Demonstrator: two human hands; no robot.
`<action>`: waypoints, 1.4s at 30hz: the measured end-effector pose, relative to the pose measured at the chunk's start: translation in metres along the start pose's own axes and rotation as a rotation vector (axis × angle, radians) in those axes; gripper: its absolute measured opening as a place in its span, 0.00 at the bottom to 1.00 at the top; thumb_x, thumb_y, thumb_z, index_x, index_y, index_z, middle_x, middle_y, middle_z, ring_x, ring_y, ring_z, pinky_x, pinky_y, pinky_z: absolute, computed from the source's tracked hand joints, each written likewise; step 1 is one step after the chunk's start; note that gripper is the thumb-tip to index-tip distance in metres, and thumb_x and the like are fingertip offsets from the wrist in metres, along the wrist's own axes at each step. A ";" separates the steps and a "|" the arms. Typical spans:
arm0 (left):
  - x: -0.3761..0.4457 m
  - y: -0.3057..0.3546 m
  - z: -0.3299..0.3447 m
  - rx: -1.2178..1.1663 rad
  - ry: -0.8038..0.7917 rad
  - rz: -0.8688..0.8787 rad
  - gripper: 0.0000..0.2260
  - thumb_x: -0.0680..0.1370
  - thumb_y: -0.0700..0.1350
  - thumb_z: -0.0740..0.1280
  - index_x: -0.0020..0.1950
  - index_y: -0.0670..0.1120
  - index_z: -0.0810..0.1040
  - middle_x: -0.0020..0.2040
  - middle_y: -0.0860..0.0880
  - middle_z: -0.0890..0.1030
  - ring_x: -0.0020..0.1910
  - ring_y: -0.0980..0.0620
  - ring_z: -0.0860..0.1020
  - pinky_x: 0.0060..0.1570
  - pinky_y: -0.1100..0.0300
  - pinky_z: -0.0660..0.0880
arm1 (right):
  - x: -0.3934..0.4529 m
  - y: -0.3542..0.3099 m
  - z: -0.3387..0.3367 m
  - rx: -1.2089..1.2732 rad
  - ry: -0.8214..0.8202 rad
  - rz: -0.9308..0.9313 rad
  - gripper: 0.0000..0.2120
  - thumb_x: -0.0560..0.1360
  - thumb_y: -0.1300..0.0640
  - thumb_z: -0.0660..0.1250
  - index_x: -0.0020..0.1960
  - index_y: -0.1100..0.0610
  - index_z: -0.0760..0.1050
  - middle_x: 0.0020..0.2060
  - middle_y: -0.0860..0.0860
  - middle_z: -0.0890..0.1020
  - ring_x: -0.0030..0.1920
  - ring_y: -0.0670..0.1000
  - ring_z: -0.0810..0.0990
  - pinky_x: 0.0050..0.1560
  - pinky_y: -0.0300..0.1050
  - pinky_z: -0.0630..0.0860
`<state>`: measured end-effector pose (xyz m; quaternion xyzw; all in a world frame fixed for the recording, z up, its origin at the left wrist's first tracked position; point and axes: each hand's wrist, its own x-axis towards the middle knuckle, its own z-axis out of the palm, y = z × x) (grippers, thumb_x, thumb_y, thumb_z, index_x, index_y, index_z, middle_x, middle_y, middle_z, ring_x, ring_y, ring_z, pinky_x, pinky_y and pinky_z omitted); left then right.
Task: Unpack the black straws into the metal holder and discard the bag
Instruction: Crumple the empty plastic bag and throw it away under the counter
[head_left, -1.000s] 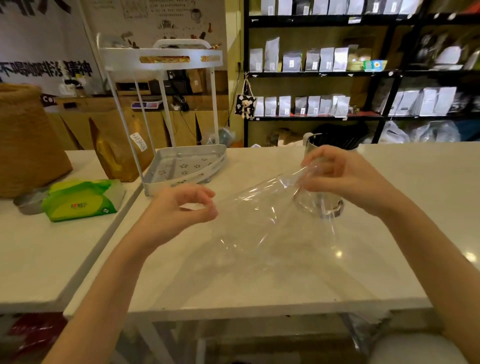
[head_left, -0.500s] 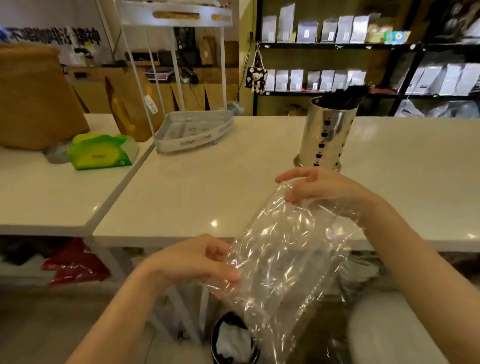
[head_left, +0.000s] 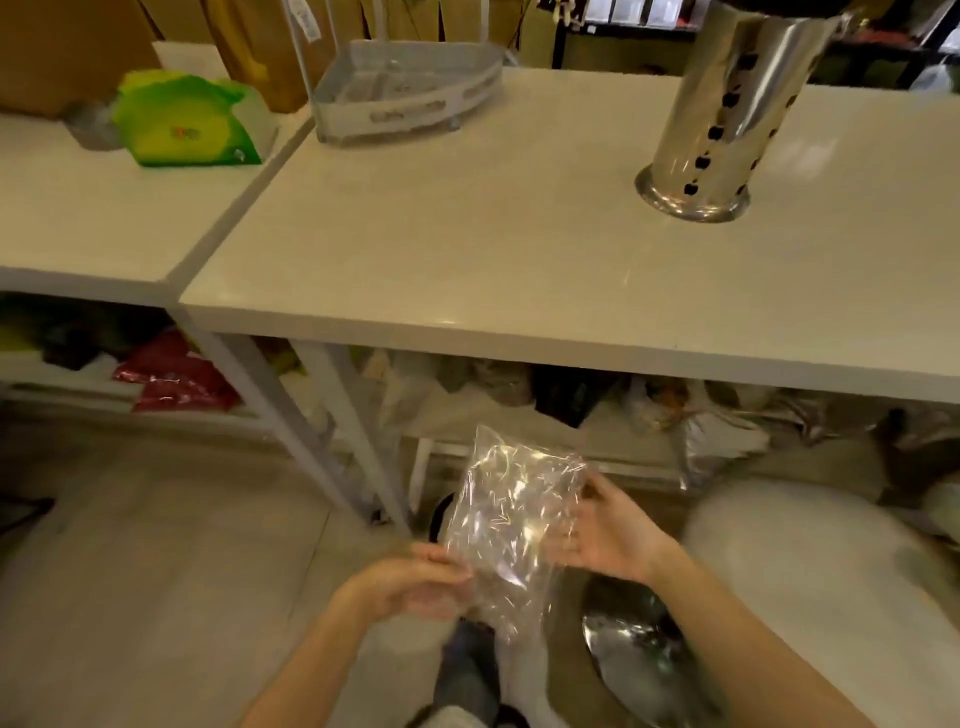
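The clear plastic bag (head_left: 511, 519) is empty and crumpled, held between both hands below the table's front edge. My left hand (head_left: 410, 582) pinches its lower left edge. My right hand (head_left: 602, 540) presses against its right side with fingers spread on the film. The perforated metal holder (head_left: 727, 109) stands upright on the white table (head_left: 467, 234) at the far right; its top is cut off by the frame, so the black straws are barely visible. A dark bin (head_left: 441, 519) sits on the floor under the table, mostly hidden behind the bag.
A grey corner rack (head_left: 410, 93) stands at the back of the table. A green tissue pack (head_left: 187, 124) lies on the adjoining left table. A round metal stool seat (head_left: 644, 665) is below my right arm. Packages fill the under-table shelves.
Both hands carried the bag from the tabletop down below the table edge, over the floor. The bag is more folded now. My view tilted downward.
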<state>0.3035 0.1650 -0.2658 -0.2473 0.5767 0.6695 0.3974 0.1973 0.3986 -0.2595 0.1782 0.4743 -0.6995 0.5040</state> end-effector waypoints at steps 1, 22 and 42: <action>0.009 -0.007 -0.002 -0.026 0.060 -0.025 0.15 0.57 0.46 0.80 0.40 0.45 0.81 0.39 0.49 0.83 0.37 0.53 0.82 0.39 0.59 0.81 | 0.014 0.010 -0.009 -0.009 0.037 0.053 0.37 0.72 0.32 0.51 0.63 0.61 0.72 0.55 0.63 0.80 0.54 0.62 0.79 0.64 0.60 0.69; 0.293 -0.109 -0.101 -0.248 0.548 0.052 0.08 0.75 0.30 0.61 0.45 0.42 0.70 0.37 0.44 0.75 0.34 0.47 0.76 0.37 0.55 0.77 | 0.333 0.128 -0.091 -0.506 0.551 -0.076 0.14 0.73 0.70 0.62 0.32 0.56 0.72 0.29 0.52 0.75 0.29 0.49 0.74 0.18 0.32 0.70; 0.338 -0.131 -0.100 0.085 0.407 -0.037 0.09 0.78 0.40 0.60 0.37 0.48 0.71 0.39 0.51 0.70 0.39 0.55 0.70 0.39 0.63 0.67 | 0.371 0.138 -0.140 -0.805 0.372 -0.013 0.08 0.78 0.58 0.58 0.54 0.58 0.74 0.47 0.54 0.76 0.49 0.51 0.75 0.49 0.42 0.70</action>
